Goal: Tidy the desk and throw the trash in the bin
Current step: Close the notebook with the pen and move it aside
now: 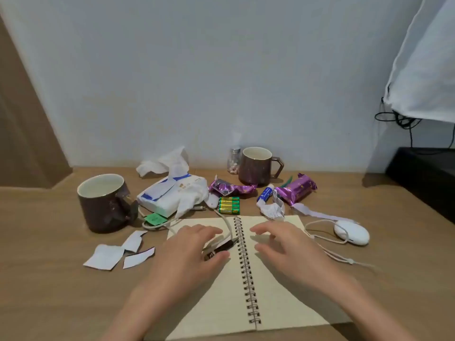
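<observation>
Left of the open notebook (216, 286), a dark mug (104, 204) looks empty; behind it, a small jar (234, 160) holds pale bits beside another mug (257, 166). Left hand (189, 252) spreads over a black pen (220, 247); right hand (285, 244) hovers spread, holding nothing. Torn paper scraps (118, 254) lie left.

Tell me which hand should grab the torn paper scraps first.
Probably the left hand: the torn paper scraps lie just to its left, beside the notebook. The right hand would have to cross over.
</observation>
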A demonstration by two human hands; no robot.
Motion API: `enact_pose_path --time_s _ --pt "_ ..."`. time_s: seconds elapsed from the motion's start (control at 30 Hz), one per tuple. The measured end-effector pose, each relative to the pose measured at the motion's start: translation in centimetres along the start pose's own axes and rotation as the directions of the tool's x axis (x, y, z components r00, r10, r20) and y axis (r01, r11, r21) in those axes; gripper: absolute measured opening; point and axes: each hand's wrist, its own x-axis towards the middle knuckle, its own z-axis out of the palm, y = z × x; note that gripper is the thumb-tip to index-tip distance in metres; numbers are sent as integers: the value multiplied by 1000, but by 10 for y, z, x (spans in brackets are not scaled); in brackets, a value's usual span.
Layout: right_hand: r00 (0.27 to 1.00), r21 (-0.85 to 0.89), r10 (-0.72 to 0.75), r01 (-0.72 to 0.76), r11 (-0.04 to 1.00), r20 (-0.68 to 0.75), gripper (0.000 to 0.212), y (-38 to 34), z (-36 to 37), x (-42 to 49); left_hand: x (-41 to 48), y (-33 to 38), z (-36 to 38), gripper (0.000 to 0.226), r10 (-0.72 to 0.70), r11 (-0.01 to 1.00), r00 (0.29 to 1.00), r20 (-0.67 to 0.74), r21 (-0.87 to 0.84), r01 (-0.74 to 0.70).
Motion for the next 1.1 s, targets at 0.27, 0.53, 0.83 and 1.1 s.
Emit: enact_pose_path --time_s 0.27,0.53,0.83,1.1 --pt "997 -268 -76 75 960 8 36 -13 11 -10 -2 -16 -4 26 52 994 993 -106 -90 -62" --pt "999 -342 -49 47 938 3 44 -16 15 -37 -8 -49 -12 22 160 975 967 -199 182 -124" --pt "1000 -403 2 4 915 15 41 -9 0 -38 -15 -97 -21 15 223 904 944 -241 415 -108" --pt "968 -306 -242 213 928 -61 37 -69 21 22 -39 -107 -28 55 210 951 918 -337 289 -112"
